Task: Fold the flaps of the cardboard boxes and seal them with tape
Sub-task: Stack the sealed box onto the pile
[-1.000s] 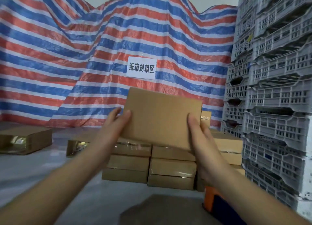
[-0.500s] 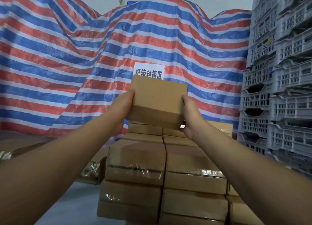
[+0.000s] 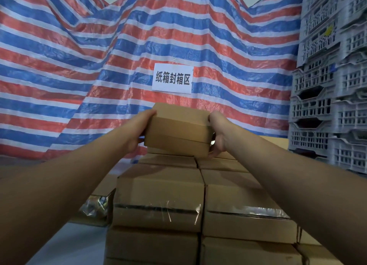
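Observation:
I hold a small closed cardboard box (image 3: 178, 129) between both hands, at arm's length over the far end of a stack of taped boxes (image 3: 158, 197). My left hand (image 3: 139, 129) grips its left side, thumb on the top edge. My right hand (image 3: 218, 133) grips its right side, fingers curled under the bottom corner. The box sits low, touching or just above the top rear box of the stack; I cannot tell which. The near boxes show clear tape across their front seams.
A red, white and blue striped tarp (image 3: 79, 66) hangs behind, bearing a white paper sign (image 3: 172, 78). Grey plastic crates (image 3: 327, 86) are stacked high at the right. A shiny plastic-wrapped item (image 3: 95, 205) lies left of the stack on the grey floor.
Both hands carried the box forward and down, from raised in front of the sign to the top rear of the stack. The view moved closer to the stacked boxes.

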Tool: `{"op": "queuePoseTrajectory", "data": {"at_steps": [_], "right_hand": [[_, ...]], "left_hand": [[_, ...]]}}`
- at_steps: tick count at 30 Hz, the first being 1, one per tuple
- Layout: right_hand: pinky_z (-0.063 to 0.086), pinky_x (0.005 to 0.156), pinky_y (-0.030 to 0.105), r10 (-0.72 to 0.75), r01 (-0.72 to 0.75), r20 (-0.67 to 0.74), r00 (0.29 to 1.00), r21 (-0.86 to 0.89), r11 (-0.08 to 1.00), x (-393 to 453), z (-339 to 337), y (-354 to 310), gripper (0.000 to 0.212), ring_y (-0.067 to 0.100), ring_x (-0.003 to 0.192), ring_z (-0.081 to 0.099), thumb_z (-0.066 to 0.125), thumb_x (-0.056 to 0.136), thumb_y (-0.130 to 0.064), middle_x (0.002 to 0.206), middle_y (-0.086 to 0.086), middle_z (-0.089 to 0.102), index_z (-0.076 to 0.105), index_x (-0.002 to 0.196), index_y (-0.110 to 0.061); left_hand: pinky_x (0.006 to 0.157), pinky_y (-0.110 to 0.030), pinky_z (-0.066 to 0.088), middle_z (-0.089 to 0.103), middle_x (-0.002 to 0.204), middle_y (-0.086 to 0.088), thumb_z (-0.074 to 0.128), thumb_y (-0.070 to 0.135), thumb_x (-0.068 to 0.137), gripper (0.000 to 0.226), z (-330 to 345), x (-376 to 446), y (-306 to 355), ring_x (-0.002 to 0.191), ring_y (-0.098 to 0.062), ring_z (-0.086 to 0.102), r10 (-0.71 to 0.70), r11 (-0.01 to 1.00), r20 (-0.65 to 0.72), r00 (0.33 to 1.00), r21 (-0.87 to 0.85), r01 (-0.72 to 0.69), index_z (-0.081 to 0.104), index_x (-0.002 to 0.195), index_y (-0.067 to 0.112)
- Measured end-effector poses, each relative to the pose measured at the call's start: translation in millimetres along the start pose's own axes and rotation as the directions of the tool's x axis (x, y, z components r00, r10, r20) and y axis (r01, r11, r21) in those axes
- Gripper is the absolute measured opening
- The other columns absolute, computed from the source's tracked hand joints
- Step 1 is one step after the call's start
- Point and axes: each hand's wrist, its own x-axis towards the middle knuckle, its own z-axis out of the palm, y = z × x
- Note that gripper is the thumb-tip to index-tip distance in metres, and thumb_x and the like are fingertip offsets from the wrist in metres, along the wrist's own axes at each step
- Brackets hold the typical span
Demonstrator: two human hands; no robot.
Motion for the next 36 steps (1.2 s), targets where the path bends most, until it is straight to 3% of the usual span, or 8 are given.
{"op": "queuePoseTrajectory", "data": {"at_steps": [4,13,17,20,25,31,34,36], "right_hand": [[0.039,0.101,0.061,0.074,-0.074,-0.001,0.997,-0.033,0.997,24,4,0,0.023,0.036,0.089,0.055,0.035,0.093,-0.026,0.088,0.014,0.056,0.051,0.088,-0.011],[0.049,0.077,0.057,0.177,-0.165,0.027,0.984,-0.251,0.954,55,15,5,0.038,0.042,0.089,0.056,0.038,0.098,-0.037,0.106,0.022,0.056,0.049,0.112,-0.004],[0.045,0.063,0.048,0.146,-0.135,0.010,0.989,-0.320,0.938,57,23,7,0.038,0.037,0.082,0.054,0.039,0.098,-0.038,0.100,0.018,0.056,0.050,0.112,-0.005],[0.048,0.065,0.046,0.119,-0.118,-0.023,0.993,-0.388,0.914,55,26,13,0.033,0.034,0.071,0.058,0.038,0.098,-0.033,0.085,0.017,0.060,0.055,0.096,-0.004],[0.050,0.039,0.035,0.095,-0.123,-0.091,0.991,-0.396,0.910,49,31,19,0.039,0.029,0.037,0.059,0.038,0.098,-0.040,0.051,0.013,0.060,0.052,0.083,-0.007],[0.049,0.065,0.038,0.002,-0.045,-0.106,0.994,-0.404,0.913,45,37,17,0.058,0.029,0.080,0.058,0.019,0.105,-0.050,0.099,0.016,0.057,0.052,0.119,-0.004],[0.044,0.102,0.036,-0.213,0.134,-0.129,0.969,-0.452,0.882,39,32,12,0.064,0.030,0.119,0.052,0.019,0.106,-0.046,0.143,0.016,0.045,0.033,0.151,-0.003],[0.044,0.102,0.041,-0.331,0.223,-0.172,0.928,-0.454,0.863,32,27,8,0.060,0.032,0.119,0.052,0.026,0.105,-0.043,0.143,0.017,0.048,0.040,0.146,-0.002]], "left_hand": [[0.077,-0.034,0.048,0.064,0.107,-0.005,0.049,0.056,0.094,0.039,0,12,-5,0.098,-0.023,0.061,-0.024,0.999,0.024,0.999,0.037,0.023,0.059,0.112,0.023],[0.048,-0.031,0.047,0.057,0.090,-0.002,0.039,0.074,0.089,0.055,-3,24,-23,0.078,-0.018,0.056,-0.170,0.979,-0.016,0.985,0.111,0.171,0.050,0.094,0.020],[0.088,-0.051,0.035,0.049,0.086,0.000,0.036,0.081,0.085,0.062,-8,33,-32,0.080,-0.020,0.048,-0.206,0.971,-0.066,0.976,0.106,0.212,0.042,0.104,0.022],[0.093,-0.057,0.033,0.052,0.087,-0.003,0.037,0.081,0.084,0.065,-9,34,-34,0.083,-0.025,0.050,-0.238,0.963,-0.066,0.969,0.115,0.245,0.047,0.096,0.018],[0.056,-0.034,0.046,0.063,0.089,-0.006,0.036,0.082,0.084,0.064,-11,27,-39,0.080,-0.023,0.060,-0.245,0.967,-0.023,0.969,0.065,0.246,0.057,0.090,0.022],[0.089,-0.046,0.049,0.062,0.118,-0.014,0.028,0.079,0.088,0.079,-23,15,-41,0.110,-0.031,0.058,-0.247,0.968,0.029,0.969,-0.033,0.248,0.055,0.120,0.013],[0.096,-0.044,0.039,0.050,0.139,-0.014,0.024,0.070,0.095,0.076,-40,0,-40,0.124,-0.031,0.050,-0.180,0.983,-0.132,0.975,0.018,0.184,0.041,0.143,0.013],[0.090,-0.041,0.041,0.057,0.130,-0.011,0.031,0.057,0.101,0.062,-56,-12,-37,0.109,-0.027,0.057,-0.054,0.990,-0.248,0.967,0.113,0.084,0.048,0.138,0.010]]}}
